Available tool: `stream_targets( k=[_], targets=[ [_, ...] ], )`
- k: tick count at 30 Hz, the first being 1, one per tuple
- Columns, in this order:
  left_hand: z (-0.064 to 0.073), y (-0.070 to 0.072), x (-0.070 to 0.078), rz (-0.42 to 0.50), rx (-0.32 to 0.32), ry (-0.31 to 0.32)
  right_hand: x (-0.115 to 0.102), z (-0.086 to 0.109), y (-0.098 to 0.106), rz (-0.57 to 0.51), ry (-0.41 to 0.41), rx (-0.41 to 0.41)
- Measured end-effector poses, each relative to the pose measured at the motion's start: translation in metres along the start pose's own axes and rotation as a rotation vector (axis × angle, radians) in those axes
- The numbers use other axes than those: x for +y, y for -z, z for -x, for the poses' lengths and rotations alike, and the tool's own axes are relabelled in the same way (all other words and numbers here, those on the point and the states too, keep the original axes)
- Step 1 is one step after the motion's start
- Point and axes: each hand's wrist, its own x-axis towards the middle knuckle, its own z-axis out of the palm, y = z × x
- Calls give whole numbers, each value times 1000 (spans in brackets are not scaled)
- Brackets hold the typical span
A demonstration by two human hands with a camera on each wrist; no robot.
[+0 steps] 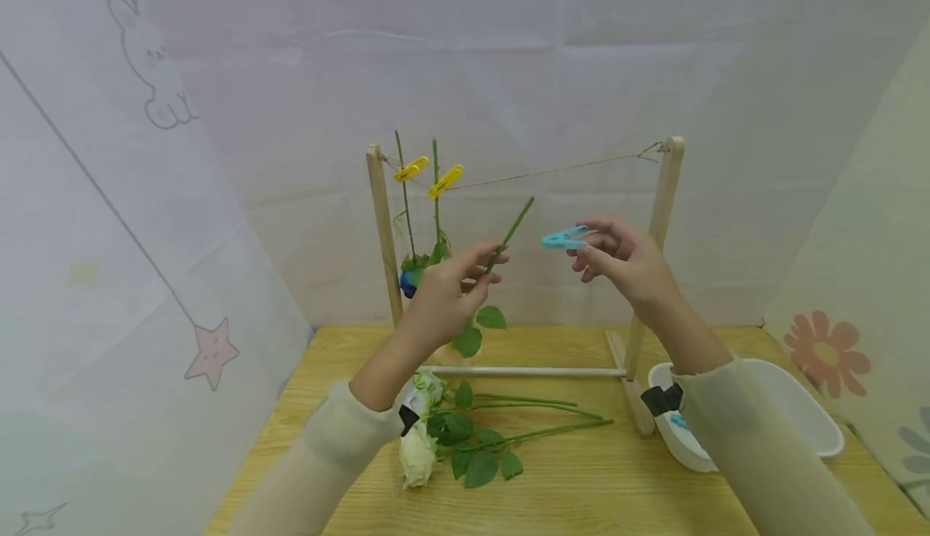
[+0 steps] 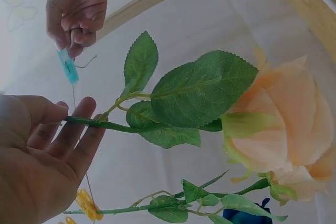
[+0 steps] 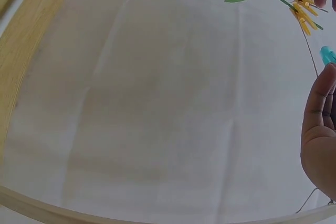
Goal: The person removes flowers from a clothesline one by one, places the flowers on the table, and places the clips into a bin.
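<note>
Evidently, a stem is being readied for pegging up: a wooden table (image 1: 581, 483) bears the wooden drying rack (image 1: 663, 189), with a white plastic basin (image 1: 810, 407) beside the rack's right foot and white roses (image 1: 417, 457) lying in front of its crossbar. Near the rack's left post, a blue rose (image 1: 407, 281) and another stem (image 1: 435, 157) hang head-down. Inside the rack's uprights, as the head view shows it, the left hand (image 1: 452, 292) pinches the stem of a peach rose (image 2: 286, 111), its bloom downward, and the right hand (image 1: 617, 257) pinches a turquoise clothes peg (image 1: 563, 238) by its handles. The rack's twine (image 1: 552, 171) passes above the raised stem end in the head view, and two yellow clothes pegs (image 1: 446, 182) grip it near the left post. The next move probably calls for bringing the stem against that twine, squeezing the turquoise peg wide and closing it over both.
</note>
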Motion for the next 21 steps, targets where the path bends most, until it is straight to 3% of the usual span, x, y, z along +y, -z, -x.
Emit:
stream_targets(
  k=[5,9,16,21],
  targets=[
    [7,-3,1,-96,-8,-59,9,9,3,-5,-9,1],
    [13,-5,4,-180,22,-97,16,17,7,-27,1,6],
    [24,-11,11,-337,64,-222,27,33,15,-73,1,14],
    [30,-17,12,-395,62,-242,36,44,21,-90,18,2]
  ],
)
